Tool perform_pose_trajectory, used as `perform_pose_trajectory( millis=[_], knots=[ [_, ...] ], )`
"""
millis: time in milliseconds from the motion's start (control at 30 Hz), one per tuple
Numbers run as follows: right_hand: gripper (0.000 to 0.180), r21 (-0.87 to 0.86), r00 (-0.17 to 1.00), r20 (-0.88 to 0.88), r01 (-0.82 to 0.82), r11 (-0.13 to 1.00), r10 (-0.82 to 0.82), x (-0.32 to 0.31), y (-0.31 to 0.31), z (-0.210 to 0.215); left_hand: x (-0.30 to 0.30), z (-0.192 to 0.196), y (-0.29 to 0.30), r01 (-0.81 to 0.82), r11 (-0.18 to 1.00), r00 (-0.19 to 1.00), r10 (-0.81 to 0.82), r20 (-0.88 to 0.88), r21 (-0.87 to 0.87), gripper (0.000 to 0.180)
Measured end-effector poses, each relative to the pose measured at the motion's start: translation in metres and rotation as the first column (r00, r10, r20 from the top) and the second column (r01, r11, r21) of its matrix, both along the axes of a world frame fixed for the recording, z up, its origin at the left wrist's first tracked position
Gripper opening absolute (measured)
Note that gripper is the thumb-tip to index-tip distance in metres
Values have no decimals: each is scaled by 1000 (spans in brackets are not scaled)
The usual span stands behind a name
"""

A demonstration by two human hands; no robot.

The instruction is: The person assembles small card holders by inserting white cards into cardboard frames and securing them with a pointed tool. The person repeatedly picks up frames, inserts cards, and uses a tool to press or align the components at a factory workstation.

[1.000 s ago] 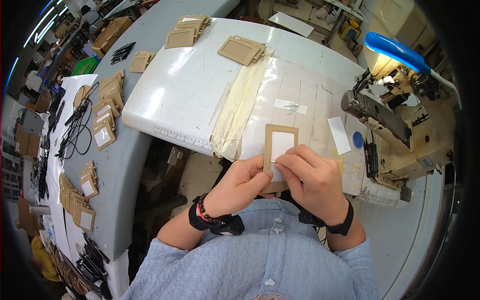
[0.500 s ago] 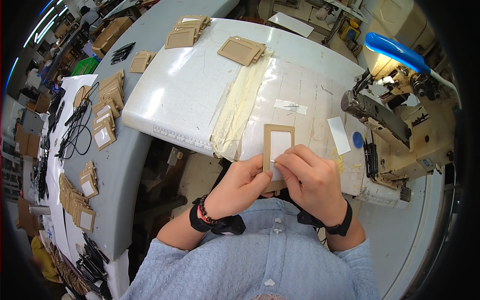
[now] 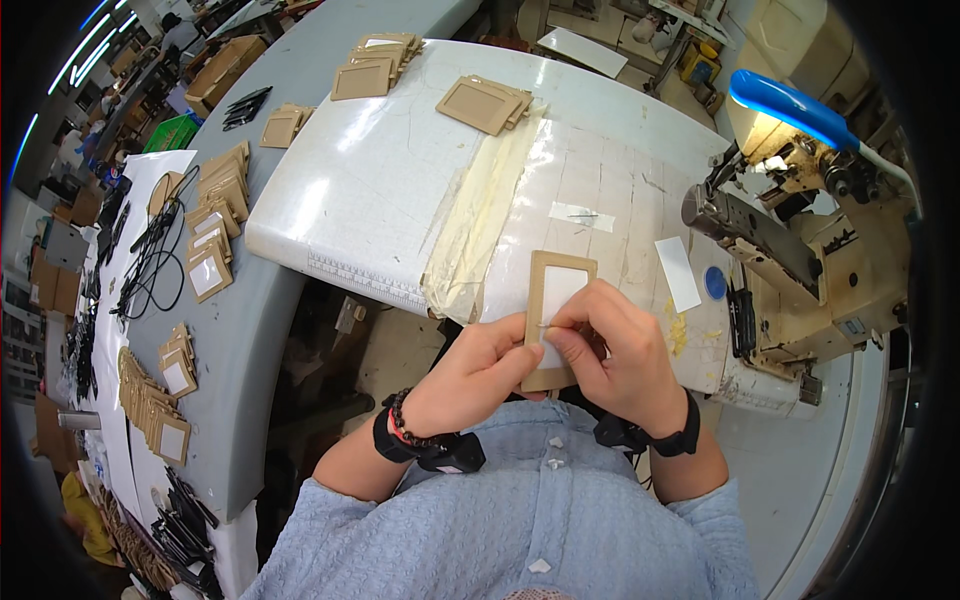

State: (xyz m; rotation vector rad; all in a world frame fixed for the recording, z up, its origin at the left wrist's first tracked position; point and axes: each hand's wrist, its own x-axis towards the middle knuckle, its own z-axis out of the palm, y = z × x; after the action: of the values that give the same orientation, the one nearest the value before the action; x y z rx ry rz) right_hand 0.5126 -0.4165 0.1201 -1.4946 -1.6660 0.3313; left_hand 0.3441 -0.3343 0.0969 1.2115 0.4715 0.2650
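Observation:
A tan leather card holder (image 3: pixel 556 286) with a clear window is held upright near the front edge of the white work table (image 3: pixel 400 170). My left hand (image 3: pixel 470 375) grips its lower left side, a beaded bracelet and dark band on the wrist. My right hand (image 3: pixel 620 355) pinches its lower middle, thumb and forefinger together on something thin that I cannot make out. The lower part of the holder is hidden behind my fingers.
An industrial sewing machine (image 3: pixel 790 250) with a blue lamp (image 3: pixel 790 105) stands at the right. Stacks of tan holders (image 3: pixel 485 100) lie at the table's far end, more holders (image 3: pixel 210 230) on the grey bench at left. A white strip (image 3: pixel 678 272) lies beside the machine.
The card holder and both hands have stayed nearly in place; my right fingers have shifted slightly on the holder's lower part.

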Motion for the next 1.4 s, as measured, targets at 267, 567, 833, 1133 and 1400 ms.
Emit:
perform_pose_trajectory(
  millis=[267, 567, 833, 1133, 1400],
  knots=[
    [8, 65, 996, 88, -29, 997, 23, 1, 1, -5, -1, 2, 0, 5, 1000, 1000, -5, 10, 1, 28],
    [12, 168, 962, 273, -57, 984, 9, -1, 2, -2, -1, 7, -1, -9, 998, 1000, 10, 9, -64, 29],
    [11, 183, 935, 353, -86, 979, 16, 1, -1, 2, -1, 8, -1, 8, 996, 1000, -8, 5, -90, 29],
    [10, 148, 939, 337, 24, 989, -73, -5, -4, 3, 3, 8, -2, -17, 998, 1000, 17, -9, -64, 29],
    [9, 127, 945, 315, 54, 990, -92, -3, -6, 7, 1, 5, -3, -18, 1000, 1000, 18, -3, 18, 30]
  ],
)
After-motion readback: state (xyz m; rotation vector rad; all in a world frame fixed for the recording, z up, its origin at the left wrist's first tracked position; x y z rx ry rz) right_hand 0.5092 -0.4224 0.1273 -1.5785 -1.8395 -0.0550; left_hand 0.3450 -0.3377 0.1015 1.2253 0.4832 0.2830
